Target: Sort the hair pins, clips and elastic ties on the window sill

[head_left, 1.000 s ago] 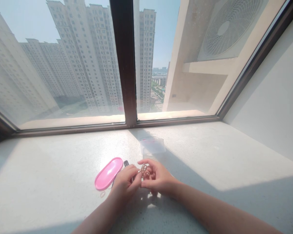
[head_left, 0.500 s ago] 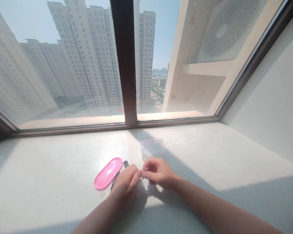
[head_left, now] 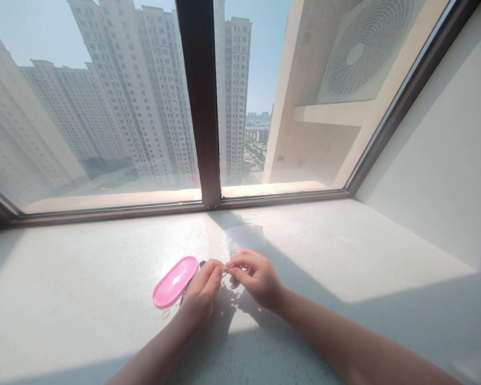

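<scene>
My left hand [head_left: 204, 286] and my right hand [head_left: 256, 278] meet over the sill, fingertips nearly touching. Both pinch a small, thin, brownish loop-like item [head_left: 227, 269], too small to identify. Something tiny and golden shows just below the fingertips. A pink oval lid or tray [head_left: 175, 282] lies left of my left hand. Partly hidden behind that hand is a dark item [head_left: 202, 263], with only its ends showing. A small pale pink ring [head_left: 166, 314] rests just below the pink piece.
Beyond my hands, a clear plastic container [head_left: 245, 236] stands on the pale speckled sill [head_left: 84, 289]. A brown-framed window [head_left: 210, 203] closes off the far side, and a white wall [head_left: 436, 176] rises at the right. Sun and shadow bands cross the sill.
My fingers have shifted on the small item, which now stretches more level between them. The right fingers are extended further over it. The whole view has moved slightly.
</scene>
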Motion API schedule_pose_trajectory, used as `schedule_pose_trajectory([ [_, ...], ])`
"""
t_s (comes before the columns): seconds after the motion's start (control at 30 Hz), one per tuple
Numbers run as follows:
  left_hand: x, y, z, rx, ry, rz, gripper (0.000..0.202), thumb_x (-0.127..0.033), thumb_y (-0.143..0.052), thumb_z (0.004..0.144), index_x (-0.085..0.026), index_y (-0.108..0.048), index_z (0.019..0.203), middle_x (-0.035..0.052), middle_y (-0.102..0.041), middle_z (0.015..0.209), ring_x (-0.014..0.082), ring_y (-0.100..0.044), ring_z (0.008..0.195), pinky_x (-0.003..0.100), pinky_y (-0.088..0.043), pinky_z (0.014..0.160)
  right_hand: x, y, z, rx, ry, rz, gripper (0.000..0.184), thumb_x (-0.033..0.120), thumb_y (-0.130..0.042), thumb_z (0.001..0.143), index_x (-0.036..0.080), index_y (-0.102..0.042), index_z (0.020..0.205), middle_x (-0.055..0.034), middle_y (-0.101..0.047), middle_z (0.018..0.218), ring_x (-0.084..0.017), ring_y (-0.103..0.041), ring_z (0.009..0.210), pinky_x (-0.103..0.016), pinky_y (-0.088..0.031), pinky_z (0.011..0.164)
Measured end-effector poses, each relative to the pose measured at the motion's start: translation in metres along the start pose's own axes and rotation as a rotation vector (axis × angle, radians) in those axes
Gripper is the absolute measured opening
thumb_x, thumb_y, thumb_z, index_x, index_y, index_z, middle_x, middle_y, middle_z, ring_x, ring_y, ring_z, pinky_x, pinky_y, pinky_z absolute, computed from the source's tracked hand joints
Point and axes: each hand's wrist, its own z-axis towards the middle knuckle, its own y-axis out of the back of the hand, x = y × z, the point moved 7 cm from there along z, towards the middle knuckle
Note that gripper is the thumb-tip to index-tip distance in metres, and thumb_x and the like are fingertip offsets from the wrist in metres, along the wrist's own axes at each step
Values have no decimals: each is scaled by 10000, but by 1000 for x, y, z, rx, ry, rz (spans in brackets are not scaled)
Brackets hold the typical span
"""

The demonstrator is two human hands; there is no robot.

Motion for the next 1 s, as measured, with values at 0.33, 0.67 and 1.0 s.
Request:
schedule_pose_trajectory([
  [0.33,5,-4,2,62,131,-361,223,-392,-604,828,-172,-612,865,-39,-456,626,109,-423,573,234,-316,569,28,0,5,111,217,-322,143,231,-603,851,203,-733,904,-57,-597,867,-149,-590,709,-285,-533,594],
  [0.67,-2,10,-1,-185,174,-359,238,-358,-542,853,-199,-535,1029,-57,-486,633,97,-423,516,227,-341,550,57,73,66,-354,381,-665,108,216,-588,842,181,-689,864,-61,-653,869,-185,-596,805,-334,-485,759],
  [1.0,4,9,1,-178,151,-373,197,-345,-552,837,-183,-559,950,-43,-500,641,83,-418,510,221,-330,534,29,63,75,-48,227,-867,56,172,-637,765,168,-661,714,-17,-658,711,-155,-598,672,-272,-439,665],
])
